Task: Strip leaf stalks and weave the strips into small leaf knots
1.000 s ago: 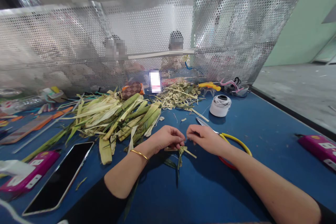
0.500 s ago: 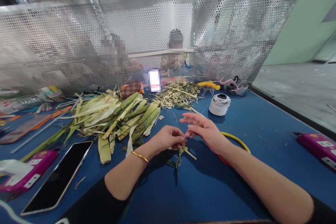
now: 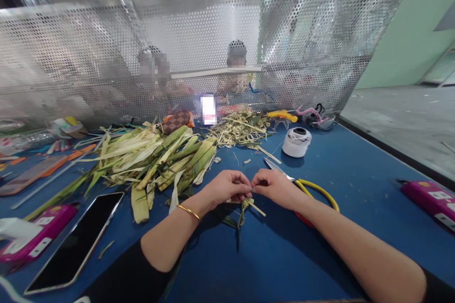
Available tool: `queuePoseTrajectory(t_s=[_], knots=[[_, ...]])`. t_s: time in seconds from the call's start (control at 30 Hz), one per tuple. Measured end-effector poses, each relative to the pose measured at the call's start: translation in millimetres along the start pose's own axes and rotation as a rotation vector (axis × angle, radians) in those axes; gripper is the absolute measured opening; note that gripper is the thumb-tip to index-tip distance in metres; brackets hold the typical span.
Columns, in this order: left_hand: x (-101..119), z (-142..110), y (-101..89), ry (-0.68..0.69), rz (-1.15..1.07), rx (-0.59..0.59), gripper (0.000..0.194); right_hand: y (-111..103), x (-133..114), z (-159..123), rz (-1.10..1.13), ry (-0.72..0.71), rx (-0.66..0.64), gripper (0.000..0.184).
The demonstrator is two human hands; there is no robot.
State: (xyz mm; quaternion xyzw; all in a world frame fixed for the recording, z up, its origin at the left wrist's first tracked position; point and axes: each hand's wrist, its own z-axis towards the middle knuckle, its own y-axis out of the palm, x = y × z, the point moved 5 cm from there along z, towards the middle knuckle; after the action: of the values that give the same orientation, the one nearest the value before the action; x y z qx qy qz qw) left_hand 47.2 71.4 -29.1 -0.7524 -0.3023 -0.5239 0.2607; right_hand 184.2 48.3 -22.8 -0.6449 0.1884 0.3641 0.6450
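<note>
At the middle of the blue table, my left hand is closed on a small bundle of corn husk strips. Pale ends and dark green leaf tips stick out below its fingers. My right hand is pinched, its fingertips meeting those of the left; whatever lies between them is hidden or too thin to see. Under my right wrist lies a pair of scissors with yellow and red handles, blades pointing away to the left. A large heap of corn husks lies left of my hands.
A white spool of thread stands at the right. Shredded husks are piled behind. A dark phone and a magenta power strip lie left; another magenta strip lies right. A perforated metal screen closes the back, people behind it.
My right hand has moved left and down from open, spread fingers to a pinch against my left fingertips. The scissors' blades now show. My left hand has stayed in place.
</note>
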Motion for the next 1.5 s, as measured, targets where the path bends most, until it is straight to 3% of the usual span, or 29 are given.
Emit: queuePoseTrajectory(t_s=[0.23, 0.7, 0.8, 0.9, 1.1, 1.33, 1.5], knots=[[-1, 1, -1.4, -0.016, -0.030, -0.010, 0.030, 0, 1, 1, 0.034, 0.012, -0.010, 0.010], [-2, 4, -9.3, 0.003, 0.023, 0.142, 0.020, 6, 2, -2, 0.234, 0.056, -0.182, 0.008], [-1, 4, -9.9, 0.004, 0.017, 0.136, 0.022, 4, 7, 1, 0.331, 0.077, -0.097, 0.009], [0, 3, -9.6, 0.006, 0.008, 0.112, 0.025, 2, 10, 4, 0.439, 0.101, 0.014, 0.028], [3, 2, -9.0, 0.039, 0.029, 0.083, 0.023, 14, 3, 5, 0.493, -0.014, -0.097, 0.028], [3, 2, -8.4, 0.080, 0.043, 0.092, 0.027, 13, 10, 5, 0.458, 0.020, -0.087, 0.026], [7, 5, -12.1, 0.189, 0.178, 0.120, 0.016, 12, 9, 5, 0.475, 0.007, -0.076, 0.031]])
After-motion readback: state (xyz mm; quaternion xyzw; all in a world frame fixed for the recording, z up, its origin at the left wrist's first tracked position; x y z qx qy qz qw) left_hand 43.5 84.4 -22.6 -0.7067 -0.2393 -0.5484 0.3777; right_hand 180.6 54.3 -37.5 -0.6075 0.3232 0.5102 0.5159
